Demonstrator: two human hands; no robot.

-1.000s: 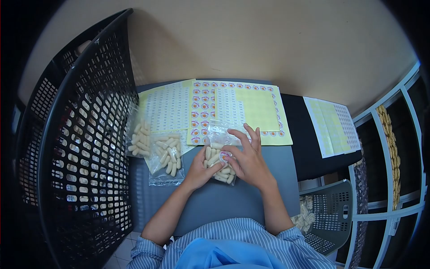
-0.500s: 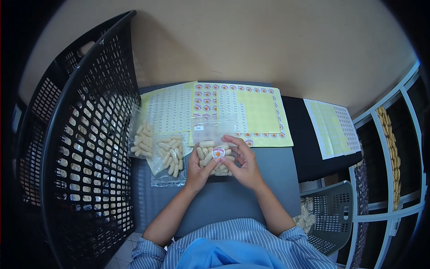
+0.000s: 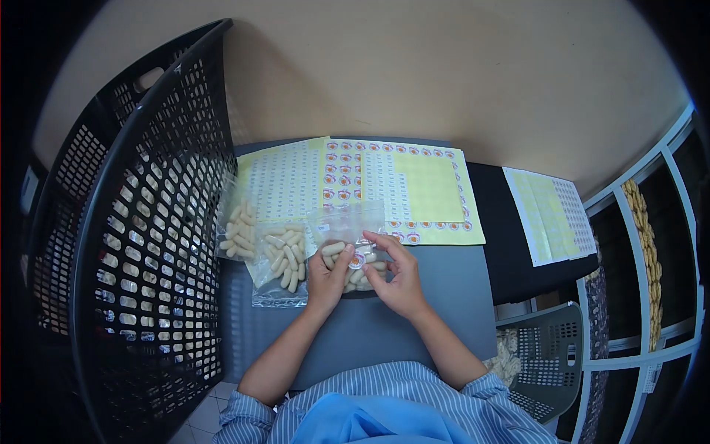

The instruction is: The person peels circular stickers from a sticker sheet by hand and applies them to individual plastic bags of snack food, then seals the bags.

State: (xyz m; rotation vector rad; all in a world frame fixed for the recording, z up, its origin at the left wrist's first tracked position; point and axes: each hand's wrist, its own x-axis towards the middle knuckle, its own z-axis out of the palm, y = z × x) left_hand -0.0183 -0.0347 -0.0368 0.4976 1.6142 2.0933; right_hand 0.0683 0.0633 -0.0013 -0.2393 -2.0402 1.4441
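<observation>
A clear zip bag (image 3: 347, 220) of pale, finger-shaped pieces is held over the grey table by both hands. My left hand (image 3: 327, 277) grips its left side, the thumb lying on the front. On the right side, my right hand (image 3: 399, 277) has its thumb near a round red-and-white sticker (image 3: 357, 261) on the bag and its index finger along the upper right. A small white label sits at the bag's upper left. Just left of my left hand lie two more filled bags, one flat (image 3: 283, 255) and one against the basket (image 3: 238, 229).
Sticker sheets (image 3: 436, 185) lie at the back of the table (image 3: 451, 296). A tall black basket (image 3: 148, 222) stands at left. Another sheet (image 3: 551, 214) rests on a black surface at right, above a green basket (image 3: 551, 348), beside a metal rack (image 3: 636, 360).
The thumbs have moved apart over the sticker, my left thumb shifting up. The held bag has tilted slightly, with its top a little lower and further left. The view has shifted slightly.
</observation>
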